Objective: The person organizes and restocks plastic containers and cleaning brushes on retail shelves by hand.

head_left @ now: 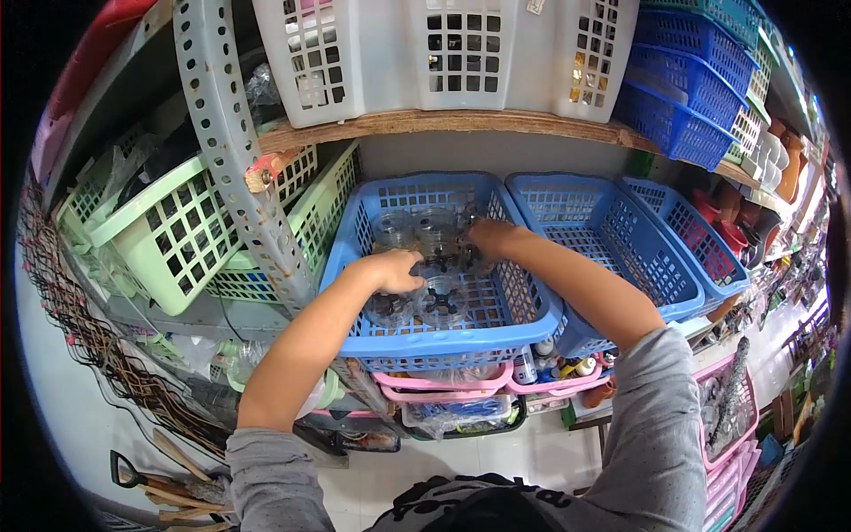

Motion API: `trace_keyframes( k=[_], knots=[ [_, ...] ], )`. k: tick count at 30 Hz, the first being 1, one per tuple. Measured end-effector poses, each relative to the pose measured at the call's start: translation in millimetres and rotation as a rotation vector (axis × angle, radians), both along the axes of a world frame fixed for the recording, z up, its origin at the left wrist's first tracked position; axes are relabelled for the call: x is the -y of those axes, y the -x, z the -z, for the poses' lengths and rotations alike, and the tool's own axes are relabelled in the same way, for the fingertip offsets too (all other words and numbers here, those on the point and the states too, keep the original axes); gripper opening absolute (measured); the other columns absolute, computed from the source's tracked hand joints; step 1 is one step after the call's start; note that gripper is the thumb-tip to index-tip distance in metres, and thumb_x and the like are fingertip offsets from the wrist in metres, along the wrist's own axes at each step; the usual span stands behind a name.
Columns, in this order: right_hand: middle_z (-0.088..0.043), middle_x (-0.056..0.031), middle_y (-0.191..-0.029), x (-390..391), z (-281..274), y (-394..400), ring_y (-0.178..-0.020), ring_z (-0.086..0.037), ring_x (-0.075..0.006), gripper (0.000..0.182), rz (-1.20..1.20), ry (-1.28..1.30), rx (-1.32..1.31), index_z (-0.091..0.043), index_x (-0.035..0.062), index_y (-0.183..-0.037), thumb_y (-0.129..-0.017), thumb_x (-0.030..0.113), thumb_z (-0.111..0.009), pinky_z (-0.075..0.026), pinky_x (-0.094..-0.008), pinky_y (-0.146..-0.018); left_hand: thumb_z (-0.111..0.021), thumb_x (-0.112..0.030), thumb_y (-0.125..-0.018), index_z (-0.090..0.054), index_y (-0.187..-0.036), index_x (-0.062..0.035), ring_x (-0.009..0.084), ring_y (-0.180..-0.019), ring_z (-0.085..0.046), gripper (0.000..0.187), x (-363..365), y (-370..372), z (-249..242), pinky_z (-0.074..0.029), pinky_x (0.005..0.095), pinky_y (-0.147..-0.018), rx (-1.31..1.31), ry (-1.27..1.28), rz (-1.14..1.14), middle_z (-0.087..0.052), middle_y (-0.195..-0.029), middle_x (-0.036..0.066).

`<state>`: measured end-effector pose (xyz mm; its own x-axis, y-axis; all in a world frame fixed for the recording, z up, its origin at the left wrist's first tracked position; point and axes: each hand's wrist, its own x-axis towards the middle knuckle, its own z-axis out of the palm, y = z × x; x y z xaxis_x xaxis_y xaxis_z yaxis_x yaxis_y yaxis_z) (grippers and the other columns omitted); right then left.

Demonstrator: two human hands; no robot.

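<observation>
A blue plastic basket (443, 340) on the shelf holds several round clear plastic containers with dark parts inside. Two containers are at the back of the group, including a clear container (436, 224); another clear container (443, 301) with a black cross-shaped piece lies at the front. My left hand (394, 270) reaches over the left rim, thumb and forefinger apart, close above the front containers. On the other side, my right hand (490, 238) is curled at a clear container (477, 257) near the basket's right wall; its fingertips are partly hidden.
Another blue basket (585, 191) stands directly to the right, with a narrower one beyond it. A perforated metal post (239, 160) rises at the left, beside green baskets (168, 235). Overhead, a wooden shelf edge (452, 121) carries white crates. Pink baskets (443, 384) sit below.
</observation>
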<state>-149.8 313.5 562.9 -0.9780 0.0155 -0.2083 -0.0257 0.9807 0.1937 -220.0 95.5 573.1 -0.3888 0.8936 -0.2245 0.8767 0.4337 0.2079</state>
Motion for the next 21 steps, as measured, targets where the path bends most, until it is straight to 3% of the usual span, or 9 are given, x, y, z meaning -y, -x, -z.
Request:
trace_keyframes(
  k=[4, 7, 12, 21],
  knots=[
    [-0.05, -0.0191, -0.121, -3.1, -1.8, -4.4, -0.109, -0.052, -0.0324, 0.074, 0.044, 0.071, 0.004, -0.055, 0.003, -0.116, -0.053, 0.027, -0.084, -0.046, -0.0405, -0.089, -0.056, -0.039, -0.081, -0.038, -0.13, 0.0014, 0.0355, -0.12, -0.042, 0.066, 1.1, -1.4, -3.3, -0.034, 0.0364, -0.1, 0.023, 0.017, -0.022, -0.043, -0.127, 0.027],
    [-0.047, -0.0214, -0.123, 5.0, -11.1, -14.0, -0.11, -0.051, -0.0339, 0.074, -0.067, 0.052, -0.033, -0.053, -0.0001, -0.116, -0.056, 0.033, -0.081, -0.044, -0.0404, -0.091, -0.056, -0.04, -0.081, -0.037, -0.13, 0.0014, 0.0351, -0.12, -0.041, 0.067, 1.3, -0.3, -1.3, -0.034, 0.0366, -0.1, -0.011, -0.036, -0.005, -0.043, -0.128, 0.026],
    [-0.041, -0.024, -0.128, 35.5, -37.5, -42.4, -0.112, -0.049, -0.0362, 0.066, -0.02, 0.097, -0.129, -0.053, 0.0, -0.117, -0.068, 0.042, -0.071, -0.042, -0.0395, -0.094, -0.056, -0.04, -0.081, -0.042, -0.127, 0.0015, 0.0347, -0.12, -0.042, 0.063, 1.9, 2.1, -1.5, -0.034, 0.0372, -0.1, -0.108, -0.056, -0.026, -0.044, -0.128, 0.026],
    [-0.035, -0.0248, -0.134, 52.4, -52.6, -85.6, -0.118, -0.043, -0.0378, 0.065, -0.153, 0.203, -0.294, -0.049, -0.002, -0.12, -0.074, 0.04, -0.066, -0.038, -0.0396, -0.097, -0.055, -0.037, -0.082, -0.047, -0.122, 0.0034, 0.035, -0.114, -0.047, 0.058, 17.0, -39.5, -35.2, -0.037, 0.0381, -0.097, -0.148, -0.159, 0.073, -0.051, -0.12, 0.025]
  ],
)
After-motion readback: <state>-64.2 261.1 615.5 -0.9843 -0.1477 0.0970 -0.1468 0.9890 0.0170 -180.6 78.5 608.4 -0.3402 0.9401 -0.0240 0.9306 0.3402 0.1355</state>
